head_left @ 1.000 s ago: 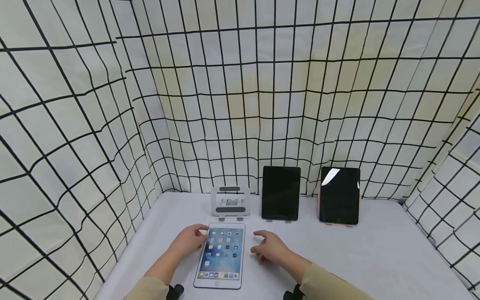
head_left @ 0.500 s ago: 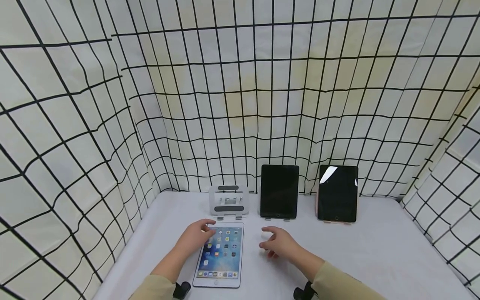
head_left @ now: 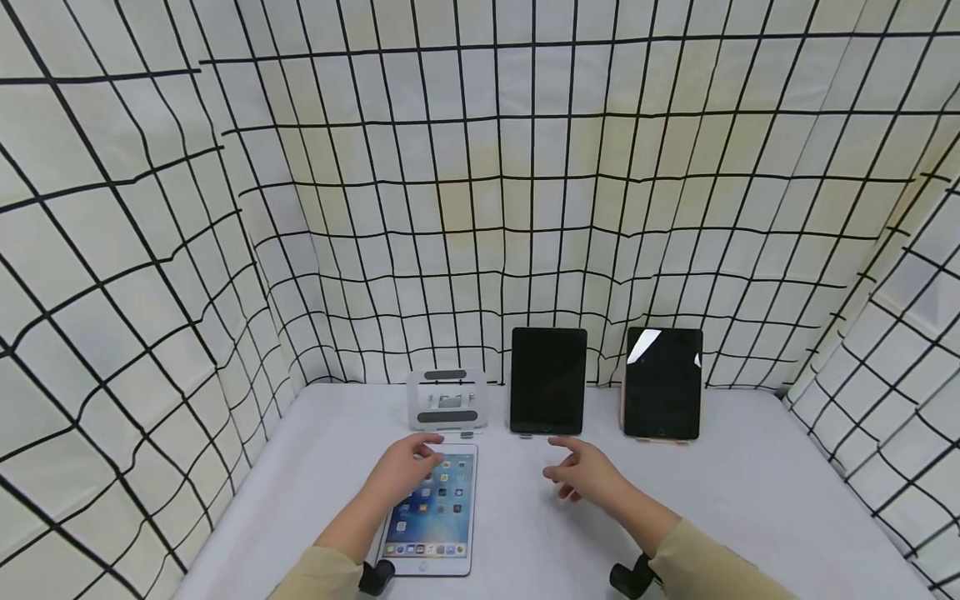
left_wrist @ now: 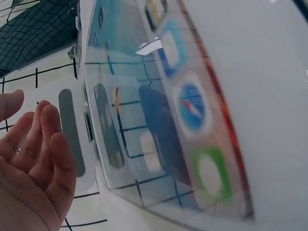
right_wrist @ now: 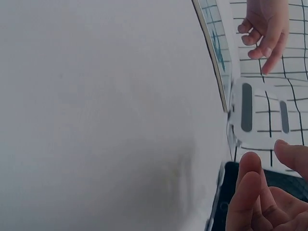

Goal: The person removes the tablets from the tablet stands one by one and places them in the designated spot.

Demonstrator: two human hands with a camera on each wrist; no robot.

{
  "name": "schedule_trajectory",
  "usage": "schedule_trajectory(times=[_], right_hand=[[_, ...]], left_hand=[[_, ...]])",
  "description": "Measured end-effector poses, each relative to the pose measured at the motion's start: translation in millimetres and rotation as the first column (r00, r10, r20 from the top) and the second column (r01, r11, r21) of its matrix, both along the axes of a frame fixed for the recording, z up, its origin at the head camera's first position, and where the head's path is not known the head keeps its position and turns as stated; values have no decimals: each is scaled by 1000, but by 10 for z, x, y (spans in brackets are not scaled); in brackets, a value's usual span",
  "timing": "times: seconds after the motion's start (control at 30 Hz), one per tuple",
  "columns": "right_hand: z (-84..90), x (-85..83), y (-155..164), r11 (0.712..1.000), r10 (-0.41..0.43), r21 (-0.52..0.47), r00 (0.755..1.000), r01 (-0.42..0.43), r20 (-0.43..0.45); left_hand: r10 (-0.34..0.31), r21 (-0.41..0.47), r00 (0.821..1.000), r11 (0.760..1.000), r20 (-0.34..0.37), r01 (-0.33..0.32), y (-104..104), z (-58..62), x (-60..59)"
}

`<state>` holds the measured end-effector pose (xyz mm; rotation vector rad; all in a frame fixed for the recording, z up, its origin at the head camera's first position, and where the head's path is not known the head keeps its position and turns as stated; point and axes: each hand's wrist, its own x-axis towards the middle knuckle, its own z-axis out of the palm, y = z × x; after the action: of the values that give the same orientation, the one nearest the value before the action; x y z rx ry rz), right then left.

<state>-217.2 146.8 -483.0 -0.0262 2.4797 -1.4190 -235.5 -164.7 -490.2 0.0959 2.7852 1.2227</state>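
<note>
Our left hand (head_left: 408, 468) lies relaxed over the top left corner of the white tablet with the lit screen (head_left: 433, 517), gripping nothing; the tablet is flat on the white table (head_left: 750, 508). Our right hand (head_left: 585, 473), loose and empty, has drifted rightward off the tablet's edge, leaving the left alone on it. Just beyond the fingers stands an empty silver stand (head_left: 447, 402), then two dark tablets (head_left: 548, 380) propped upright.

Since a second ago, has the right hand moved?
Yes. The right hand has drifted right, away from the lit tablet lying flat, and toward the dark tablet standing behind it; the gap to the lit tablet has widened.
</note>
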Motion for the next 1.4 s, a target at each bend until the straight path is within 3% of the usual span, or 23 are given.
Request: schedule_trajectory(times=[0.23, 0.43, 1.1, 1.4], right_hand=[[44, -20, 222, 998, -67, -4, 998, 67, -5], [42, -33, 387, 995, -104, -4, 994, 104, -17], [-57, -135, 588, 984, -135, 96, 980, 150, -145], [-134, -230, 652, 973, -120, 169, 970, 157, -211]], left_hand=[[-48, 40, 999, 998, -12, 49, 127, 18, -15], [-53, 26, 999, 998, -6, 53, 214, 18, -68], [-18, 142, 998, 990, -66, 27, 535, 141, -159], [20, 173, 996, 985, -90, -4, 644, 62, -270]])
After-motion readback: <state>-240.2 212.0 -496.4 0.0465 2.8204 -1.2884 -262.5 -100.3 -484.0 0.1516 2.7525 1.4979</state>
